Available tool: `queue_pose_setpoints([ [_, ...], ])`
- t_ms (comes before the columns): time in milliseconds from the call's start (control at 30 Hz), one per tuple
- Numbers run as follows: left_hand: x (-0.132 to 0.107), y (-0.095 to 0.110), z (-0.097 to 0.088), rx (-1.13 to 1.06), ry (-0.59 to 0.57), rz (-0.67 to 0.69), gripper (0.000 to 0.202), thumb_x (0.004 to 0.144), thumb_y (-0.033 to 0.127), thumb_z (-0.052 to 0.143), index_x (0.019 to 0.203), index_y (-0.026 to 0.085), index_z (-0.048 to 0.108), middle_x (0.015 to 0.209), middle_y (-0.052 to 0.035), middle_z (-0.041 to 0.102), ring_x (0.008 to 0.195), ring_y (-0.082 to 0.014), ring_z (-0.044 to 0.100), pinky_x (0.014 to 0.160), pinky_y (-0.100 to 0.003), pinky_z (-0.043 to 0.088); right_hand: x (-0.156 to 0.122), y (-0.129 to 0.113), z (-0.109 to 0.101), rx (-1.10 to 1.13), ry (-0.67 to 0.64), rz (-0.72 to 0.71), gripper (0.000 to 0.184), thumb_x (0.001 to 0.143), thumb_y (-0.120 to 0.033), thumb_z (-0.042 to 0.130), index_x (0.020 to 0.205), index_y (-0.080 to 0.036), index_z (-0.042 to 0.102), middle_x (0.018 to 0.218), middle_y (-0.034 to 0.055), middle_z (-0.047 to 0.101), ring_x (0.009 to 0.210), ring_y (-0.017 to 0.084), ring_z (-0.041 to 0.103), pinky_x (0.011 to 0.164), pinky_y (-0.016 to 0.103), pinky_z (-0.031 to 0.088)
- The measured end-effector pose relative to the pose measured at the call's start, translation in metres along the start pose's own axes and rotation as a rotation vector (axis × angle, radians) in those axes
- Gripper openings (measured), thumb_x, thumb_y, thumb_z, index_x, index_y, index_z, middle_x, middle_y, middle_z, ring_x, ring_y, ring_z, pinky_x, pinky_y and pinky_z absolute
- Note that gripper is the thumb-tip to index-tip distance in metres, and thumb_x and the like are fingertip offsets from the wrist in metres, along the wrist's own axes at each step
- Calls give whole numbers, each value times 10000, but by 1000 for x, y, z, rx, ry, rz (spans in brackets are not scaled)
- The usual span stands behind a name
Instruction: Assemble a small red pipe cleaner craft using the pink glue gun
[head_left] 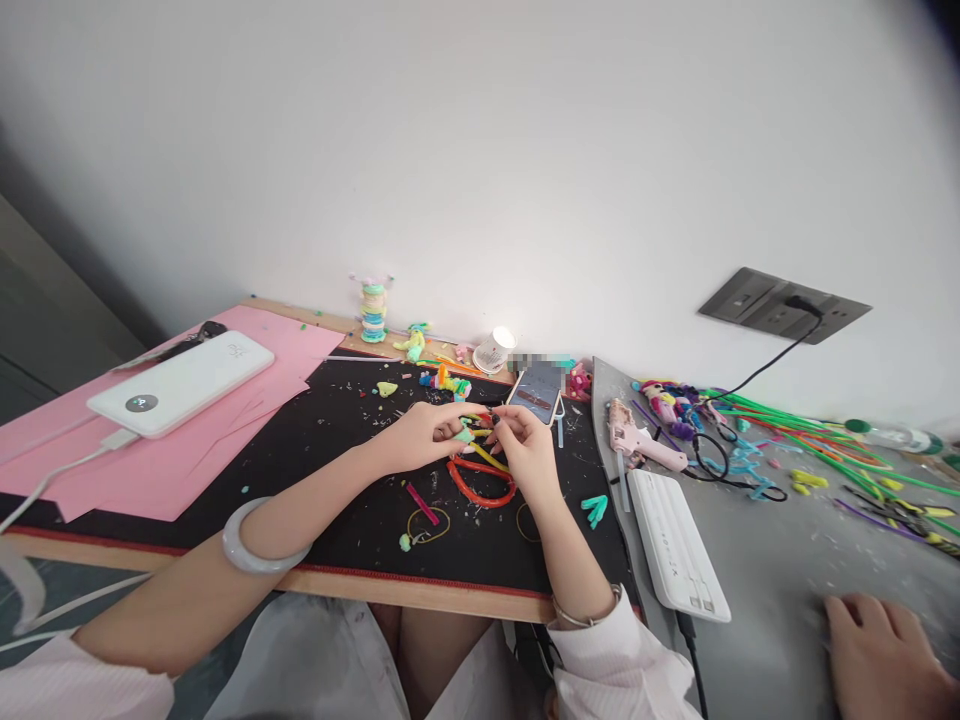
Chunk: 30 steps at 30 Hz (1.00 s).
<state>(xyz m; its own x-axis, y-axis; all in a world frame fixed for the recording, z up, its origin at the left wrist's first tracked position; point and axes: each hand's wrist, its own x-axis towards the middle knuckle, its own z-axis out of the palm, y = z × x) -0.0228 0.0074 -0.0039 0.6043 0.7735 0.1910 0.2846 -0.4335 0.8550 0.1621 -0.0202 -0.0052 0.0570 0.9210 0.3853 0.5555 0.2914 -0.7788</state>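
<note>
My left hand [427,437] and my right hand [525,440] meet over the black mat, fingertips close together. Both are closed in a pinch on a small multicoloured pipe-cleaner piece [466,435], mostly covered by the fingers. Just below them an orange pipe-cleaner loop [480,498] lies on the mat, with a yellow strand [491,460] running up towards my right hand. A striped pipe-cleaner figure [450,383] lies behind my left hand. Nearer to me are a magenta strip [423,504] and a thin elastic loop [431,537].
A phone [537,391] and a paper cup [495,350] stand behind my hands. Rightward are a glue gun [645,440], a white power bank [675,545] and green pipe cleaners [787,420]. Another person's hand [885,655] rests there. Pink paper [187,470] bears another power bank [184,382].
</note>
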Motion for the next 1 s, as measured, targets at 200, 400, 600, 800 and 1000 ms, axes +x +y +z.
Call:
queue_pose_setpoints([
  [200, 0, -2, 1, 23, -9, 33, 510, 754, 313, 575, 1245, 199, 499, 684, 31, 473, 548, -75, 384, 534, -184, 391, 1, 3, 0, -90, 71, -66, 209, 727, -286, 487, 855, -375, 627, 656, -9, 667, 589, 172, 620, 422, 293, 429],
  [400, 0, -1, 2, 52, -8, 47, 511, 761, 304, 553, 1257, 197, 493, 681, 27, 486, 535, -72, 391, 528, -180, 403, 4, 8, -1, -150, 81, -108, 224, 740, -297, 442, 878, -360, 607, 701, 22, 672, 642, 200, 625, 441, 321, 433],
  [600, 0, 4, -1, 12, 68, 24, 547, 765, 301, 548, 1290, 199, 433, 725, 13, 548, 569, -91, 498, 575, -212, 455, 5, 6, -5, -160, 90, -81, 218, 719, -292, 441, 851, -372, 595, 730, 25, 675, 647, 201, 612, 476, 331, 435],
  [800, 1, 5, -3, 36, 285, 15, 529, 763, 329, 564, 1256, 191, 432, 747, -2, 584, 615, -114, 543, 612, -234, 478, 4, 7, -8, -220, -4, -77, 213, 702, -290, 451, 769, -398, 621, 655, 5, 650, 576, 193, 578, 481, 332, 421],
  [1000, 1, 4, -3, 26, 283, 14, 498, 759, 365, 567, 1214, 195, 458, 739, -1, 584, 613, -114, 546, 620, -240, 488, 7, 13, -9, -288, 4, -150, 184, 659, -266, 510, 644, -395, 640, 636, 28, 612, 606, 197, 578, 526, 337, 432],
])
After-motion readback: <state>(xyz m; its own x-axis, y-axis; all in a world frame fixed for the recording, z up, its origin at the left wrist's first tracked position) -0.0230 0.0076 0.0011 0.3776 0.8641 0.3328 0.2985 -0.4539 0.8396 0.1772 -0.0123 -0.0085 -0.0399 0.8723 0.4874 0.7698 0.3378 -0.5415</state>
